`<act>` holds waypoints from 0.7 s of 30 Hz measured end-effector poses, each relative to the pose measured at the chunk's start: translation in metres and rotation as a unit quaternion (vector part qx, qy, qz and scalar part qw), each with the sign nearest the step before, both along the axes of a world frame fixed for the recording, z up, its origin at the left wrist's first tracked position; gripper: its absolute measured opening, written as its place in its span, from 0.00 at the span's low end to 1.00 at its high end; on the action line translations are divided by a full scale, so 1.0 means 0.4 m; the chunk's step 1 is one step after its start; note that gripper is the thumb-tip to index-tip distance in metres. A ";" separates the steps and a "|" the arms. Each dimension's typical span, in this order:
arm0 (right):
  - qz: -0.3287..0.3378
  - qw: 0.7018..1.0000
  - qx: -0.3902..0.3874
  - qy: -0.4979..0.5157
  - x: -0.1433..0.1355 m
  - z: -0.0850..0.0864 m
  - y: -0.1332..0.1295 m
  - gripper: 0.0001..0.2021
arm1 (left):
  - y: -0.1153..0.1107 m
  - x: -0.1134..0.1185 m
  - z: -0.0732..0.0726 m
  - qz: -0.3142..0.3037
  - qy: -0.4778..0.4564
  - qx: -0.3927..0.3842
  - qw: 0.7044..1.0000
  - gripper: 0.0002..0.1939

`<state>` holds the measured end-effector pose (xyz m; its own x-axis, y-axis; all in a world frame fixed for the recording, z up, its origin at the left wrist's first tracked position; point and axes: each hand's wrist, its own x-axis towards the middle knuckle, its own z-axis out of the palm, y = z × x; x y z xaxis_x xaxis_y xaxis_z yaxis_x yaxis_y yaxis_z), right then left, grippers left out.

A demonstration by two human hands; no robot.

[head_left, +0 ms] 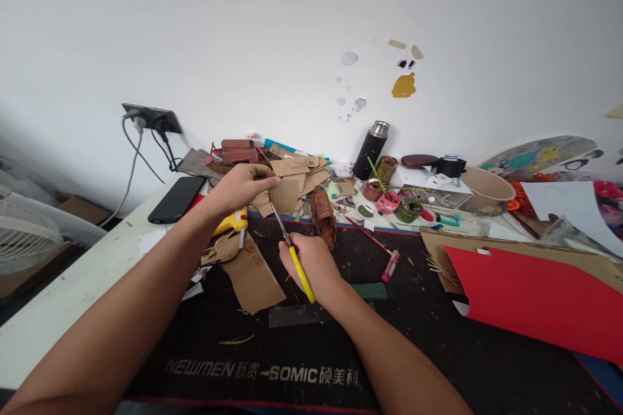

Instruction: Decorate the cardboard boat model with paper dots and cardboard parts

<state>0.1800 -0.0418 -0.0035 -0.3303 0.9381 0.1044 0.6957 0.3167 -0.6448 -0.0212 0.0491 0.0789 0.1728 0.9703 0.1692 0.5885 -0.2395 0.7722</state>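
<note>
My right hand [316, 266] grips scissors [302, 275] with yellow handles, their metal blades pointing up and away toward the left hand. Above the heap of scraps, my left hand [248, 185] is closed, with its fingertips pinching a small piece of brown cardboard [286, 196]. The blade tips lie close beside this piece; whether they touch it I cannot tell. Just right of the scissors lies a reddish-brown rolled cardboard form [324, 215]. Beneath my left wrist is a yellow glue gun [236, 222], partly hidden. A larger cardboard sheet [256, 275] rests on the black mat [195, 337].
Cardboard scraps [311, 175] pile up at the back. A black thermos [372, 149] and open paint jars [388, 202] stand behind the mat. Red paper [530, 298] covers the right side. A phone [176, 200] lies left, near a wall socket [152, 118] with cables.
</note>
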 end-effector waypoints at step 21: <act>0.096 0.950 -0.188 0.228 0.035 -0.002 0.008 0.24 | -0.009 0.007 0.018 -0.002 0.010 0.019 1.000 0.22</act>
